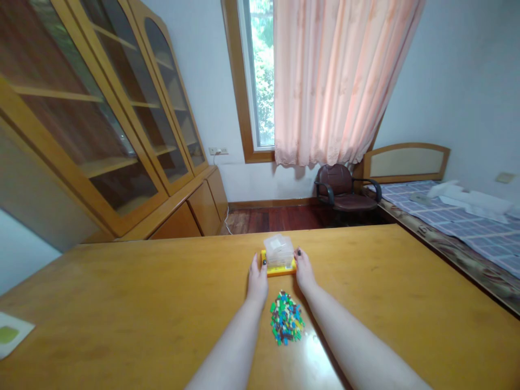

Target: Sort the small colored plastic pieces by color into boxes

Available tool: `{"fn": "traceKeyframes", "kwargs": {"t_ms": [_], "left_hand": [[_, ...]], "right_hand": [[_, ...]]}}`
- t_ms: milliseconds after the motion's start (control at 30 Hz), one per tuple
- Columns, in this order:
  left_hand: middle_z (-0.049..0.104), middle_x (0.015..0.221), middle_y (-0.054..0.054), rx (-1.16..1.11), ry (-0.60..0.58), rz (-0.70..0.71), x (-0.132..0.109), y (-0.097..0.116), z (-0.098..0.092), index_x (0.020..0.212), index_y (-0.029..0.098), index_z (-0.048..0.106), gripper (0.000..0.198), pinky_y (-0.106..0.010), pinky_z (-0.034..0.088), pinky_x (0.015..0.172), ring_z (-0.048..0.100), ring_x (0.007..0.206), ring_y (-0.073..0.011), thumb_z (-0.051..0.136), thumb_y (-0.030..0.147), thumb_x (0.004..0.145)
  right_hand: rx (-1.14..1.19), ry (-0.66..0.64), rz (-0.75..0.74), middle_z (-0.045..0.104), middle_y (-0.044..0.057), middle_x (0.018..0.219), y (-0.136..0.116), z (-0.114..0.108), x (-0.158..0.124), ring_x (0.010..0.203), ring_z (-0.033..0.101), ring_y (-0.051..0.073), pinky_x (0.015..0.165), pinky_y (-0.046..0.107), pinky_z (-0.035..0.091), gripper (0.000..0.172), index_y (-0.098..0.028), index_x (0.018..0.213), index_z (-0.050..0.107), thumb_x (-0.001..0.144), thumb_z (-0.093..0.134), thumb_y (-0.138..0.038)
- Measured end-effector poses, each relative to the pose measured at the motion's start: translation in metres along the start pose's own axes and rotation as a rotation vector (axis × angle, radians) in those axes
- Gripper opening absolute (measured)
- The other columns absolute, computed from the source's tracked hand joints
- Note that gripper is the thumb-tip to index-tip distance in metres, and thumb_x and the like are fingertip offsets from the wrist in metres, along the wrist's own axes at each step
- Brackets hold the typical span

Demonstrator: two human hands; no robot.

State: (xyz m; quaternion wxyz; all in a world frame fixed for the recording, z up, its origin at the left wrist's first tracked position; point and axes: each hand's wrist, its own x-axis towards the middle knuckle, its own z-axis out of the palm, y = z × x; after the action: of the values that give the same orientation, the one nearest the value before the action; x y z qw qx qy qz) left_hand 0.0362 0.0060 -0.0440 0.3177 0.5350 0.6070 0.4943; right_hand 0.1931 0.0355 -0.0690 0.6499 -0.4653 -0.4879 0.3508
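A flat yellow box (280, 270) lies near the far side of the wooden table, with a clear plastic case (279, 251) resting on top of it. My left hand (257, 278) grips the yellow box at its left side, the thumb along the near edge. At the right side, my right hand (304, 271) holds the same box. Between my forearms, nearer to me, a loose pile of small building bricks (286, 318) in green, blue, brown, cream and yellow is spread on the table.
The wooden table (162, 303) fills the foreground. A white card with a green patch (10, 334) lies at its left edge. Beyond stand a glass-fronted cabinet (150, 108), a brown armchair (343, 187) and a bed (430, 200) on the right.
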Motion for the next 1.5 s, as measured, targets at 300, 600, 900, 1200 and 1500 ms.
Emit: {"fn": "traceKeyframes", "kwargs": {"t_ms": [300,600,900,1200,1500], "left_hand": [[0.02,0.146,-0.006,0.428,0.016,0.463,-0.011,0.058,-0.013,0.134,0.025,0.034,0.055,-0.051,0.002,0.109,0.018,0.133,-0.0276,0.046,0.031,0.081],[0.04,0.136,-0.006,0.774,-0.103,0.57,0.002,0.093,-0.012,0.129,0.03,0.043,0.047,-0.052,0.007,0.108,0.034,0.124,-0.0261,0.047,0.031,0.081],[0.022,0.144,-0.015,0.762,-0.015,0.598,-0.004,0.078,-0.015,0.137,0.019,0.025,0.059,-0.053,0.018,0.106,0.024,0.131,-0.0281,0.043,0.033,0.084],[0.039,0.137,-0.012,0.806,-0.2,0.379,-0.048,0.031,-0.057,0.126,0.016,0.044,0.048,-0.048,0.019,0.108,0.031,0.128,-0.0257,0.044,0.03,0.08],[0.031,0.141,-0.015,0.92,-0.279,0.207,-0.08,-0.011,-0.083,0.134,0.007,0.033,0.061,-0.042,0.022,0.108,0.026,0.131,-0.0254,0.039,0.037,0.081]], "right_hand": [[-0.138,-0.106,-0.101,0.037,0.014,0.138,-0.026,-0.005,-0.011,0.128,0.033,0.025,0.105,0.045,0.025,0.063,-0.015,0.132,0.035,0.081,0.047,-0.05],[-0.166,0.049,-0.081,0.043,0.015,0.133,-0.016,-0.009,-0.005,0.124,0.038,0.025,0.104,0.045,0.026,0.056,-0.015,0.128,0.041,0.085,0.038,-0.051],[-0.157,0.035,0.063,0.045,0.013,0.132,-0.017,-0.008,0.0,0.122,0.041,0.023,0.103,0.04,0.031,0.056,-0.015,0.124,0.045,0.082,0.036,-0.052],[0.073,0.038,0.334,0.066,0.011,0.093,-0.032,-0.045,0.004,0.086,0.064,0.023,0.075,0.038,0.052,0.034,-0.018,0.088,0.058,0.07,0.051,-0.047],[-0.898,-0.223,-0.158,0.045,0.015,0.132,-0.061,-0.093,-0.072,0.122,0.04,0.026,0.102,0.043,0.03,0.049,-0.012,0.121,0.048,0.079,0.045,-0.037]]}}
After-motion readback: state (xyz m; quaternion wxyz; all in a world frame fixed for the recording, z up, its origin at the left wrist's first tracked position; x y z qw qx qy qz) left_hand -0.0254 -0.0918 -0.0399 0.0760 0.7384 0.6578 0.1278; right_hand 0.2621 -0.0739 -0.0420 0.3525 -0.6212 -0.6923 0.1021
